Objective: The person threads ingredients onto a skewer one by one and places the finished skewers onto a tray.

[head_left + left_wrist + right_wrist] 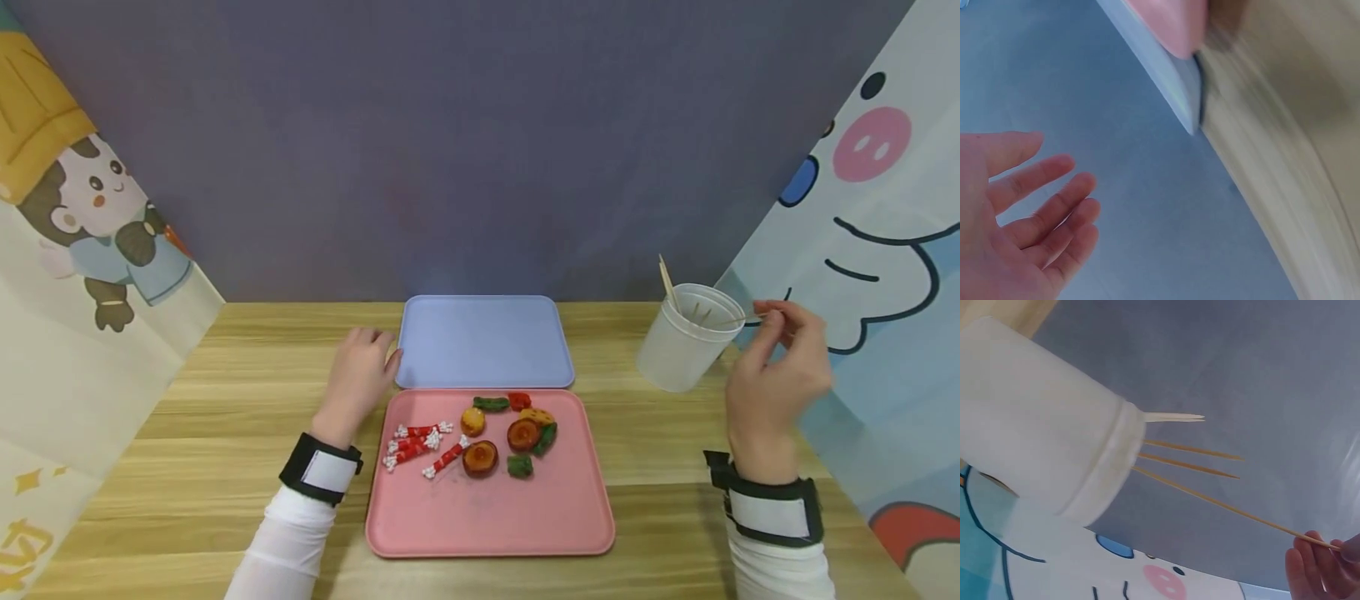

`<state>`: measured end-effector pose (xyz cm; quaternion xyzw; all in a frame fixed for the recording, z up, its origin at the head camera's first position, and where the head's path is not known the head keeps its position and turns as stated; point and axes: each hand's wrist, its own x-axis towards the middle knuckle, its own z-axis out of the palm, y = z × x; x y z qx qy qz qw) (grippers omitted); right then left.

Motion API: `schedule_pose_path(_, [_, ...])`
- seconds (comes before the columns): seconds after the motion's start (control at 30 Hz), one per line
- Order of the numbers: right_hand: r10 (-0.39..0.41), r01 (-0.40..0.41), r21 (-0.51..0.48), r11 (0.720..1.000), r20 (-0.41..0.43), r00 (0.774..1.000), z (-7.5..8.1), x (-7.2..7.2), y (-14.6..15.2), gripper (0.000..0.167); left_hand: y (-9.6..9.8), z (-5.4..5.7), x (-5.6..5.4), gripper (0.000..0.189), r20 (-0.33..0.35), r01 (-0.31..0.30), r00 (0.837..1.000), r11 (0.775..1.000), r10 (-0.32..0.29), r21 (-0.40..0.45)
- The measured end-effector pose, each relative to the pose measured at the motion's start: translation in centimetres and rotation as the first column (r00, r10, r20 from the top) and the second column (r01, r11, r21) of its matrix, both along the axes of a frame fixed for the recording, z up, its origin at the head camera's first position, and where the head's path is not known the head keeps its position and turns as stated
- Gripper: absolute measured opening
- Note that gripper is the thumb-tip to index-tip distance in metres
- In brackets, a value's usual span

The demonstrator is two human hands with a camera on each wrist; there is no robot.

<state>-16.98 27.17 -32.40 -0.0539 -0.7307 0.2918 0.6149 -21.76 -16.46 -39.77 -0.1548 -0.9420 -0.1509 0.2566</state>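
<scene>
In the right wrist view, my right hand [1319,565] pinches one end of a thin bamboo skewer [1222,505] between thumb and fingers. The skewer's other end is inside a white plastic cup [1054,412], hidden by its wall. Other skewers [1191,450] poke out of the cup's mouth beside it. In the head view, my right hand [783,375] is raised to the right of the cup [678,350]. My left hand [358,375] hovers at the left edge of the blue tray [483,342], fingers relaxed and holding nothing.
A pink tray [487,525] sits in front of the blue one. On it lie several red sticks with white frilly ends [446,457], brown mushroom-like caps [480,458], and green pieces [520,465]. A grey panel [480,150] stands behind; printed cartoon panels flank the table.
</scene>
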Motion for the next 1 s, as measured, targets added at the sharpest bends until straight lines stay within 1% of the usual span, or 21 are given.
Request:
schedule_pose_path(0.2, [-0.033,0.029,-0.056,0.998,-0.068,0.997,0.9,0.4,-1.0,0.025,1.4,0.6,-0.5,0.028,0.021,-0.003,1.0,1.0,0.002,0.018])
schedule_pose_path(0.37, [-0.053,0.045,-0.073,0.996,-0.099,0.994,1.3,0.7,-1.6,0.021,1.8,0.7,-0.9,0.027,0.01,-0.014,1.0,0.999,0.014,0.041])
schedule_pose_path(0.53, [-0.035,0.023,-0.086,0.996,-0.139,0.99,1.6,1.2,-1.6,0.017,2.1,0.9,-1.1,0.026,0.0,-0.02,1.0,0.998,0.02,0.065])
schedule_pose_path(0.77, [0.0,-0.017,-0.088,0.996,-0.192,0.981,1.9,2.1,-1.9,0.014,3.2,1.3,-1.4,0.025,-0.022,-0.005,1.0,0.999,0.006,0.052])
schedule_pose_path(0.9, [0.021,-0.038,-0.08,0.996,-0.204,0.979,1.9,2.3,-2.5,0.013,4.1,1.5,-1.5,0.024,-0.02,0.005,1.0,0.999,-0.004,0.044])
schedule_pose_path(1.0, [0.05,-0.064,-0.071,0.995,-0.182,0.982,1.7,2.2,-2.9,0.014,4.8,1.8,-1.5,0.024,-0.015,0.016,1.0,0.998,-0.015,0.055])
